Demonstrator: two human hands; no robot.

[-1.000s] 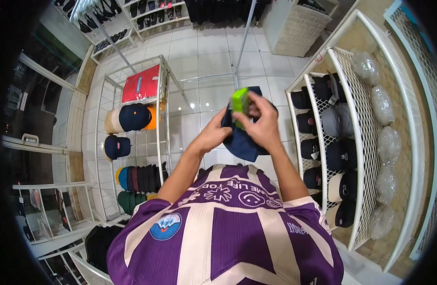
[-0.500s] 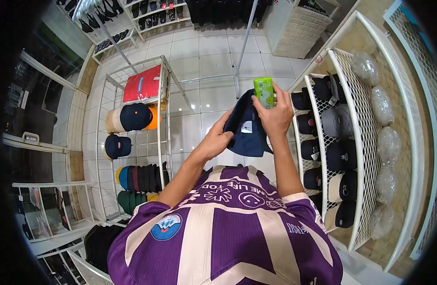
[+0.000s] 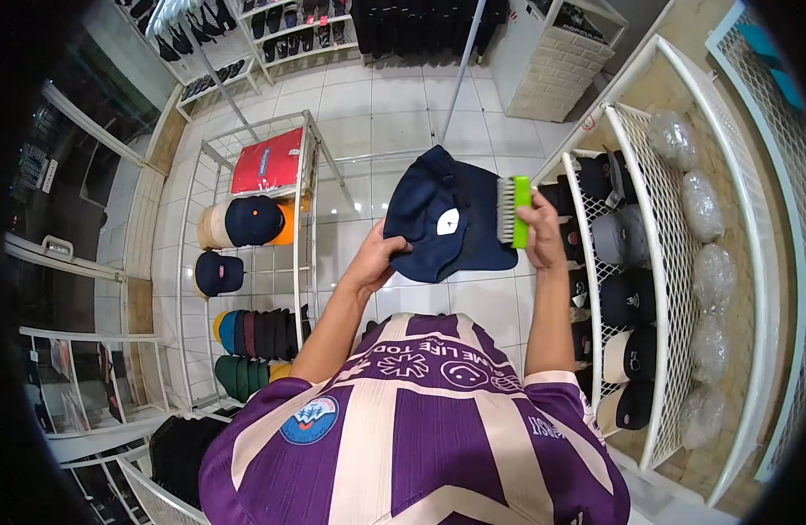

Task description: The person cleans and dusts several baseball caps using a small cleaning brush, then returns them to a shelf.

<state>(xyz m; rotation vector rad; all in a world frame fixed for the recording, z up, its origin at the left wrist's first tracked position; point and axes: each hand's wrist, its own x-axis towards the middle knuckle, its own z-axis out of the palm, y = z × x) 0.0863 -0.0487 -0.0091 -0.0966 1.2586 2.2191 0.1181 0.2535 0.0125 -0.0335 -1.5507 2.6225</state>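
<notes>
Left arm is bent, forearm angled up toward frame centre. Left hand (image 3: pixel 378 252) has its fingers clenched on the lower left edge of the navy cap (image 3: pixel 434 210), holding it up in the upper centre of the frame over the tiled floor (image 3: pixel 377 105). Right arm runs nearly straight up on the right. Right hand (image 3: pixel 543 234) has its fingers wrapped round a green brush (image 3: pixel 518 210), white bristles facing left and touching the cap's right side. Small white patch (image 3: pixel 448 221) on the cap, print too small to read. Striped shirt (image 3: pixel 420 437) fills the bottom of the frame: upside-down white lettering, "LIFE" legible, the rest partial. Round blue badge (image 3: pixel 307 418) at lower left, text unreadable. White wire rack (image 3: pixel 674 262) of caps at right, second rack (image 3: pixel 302 201) at left.
</notes>
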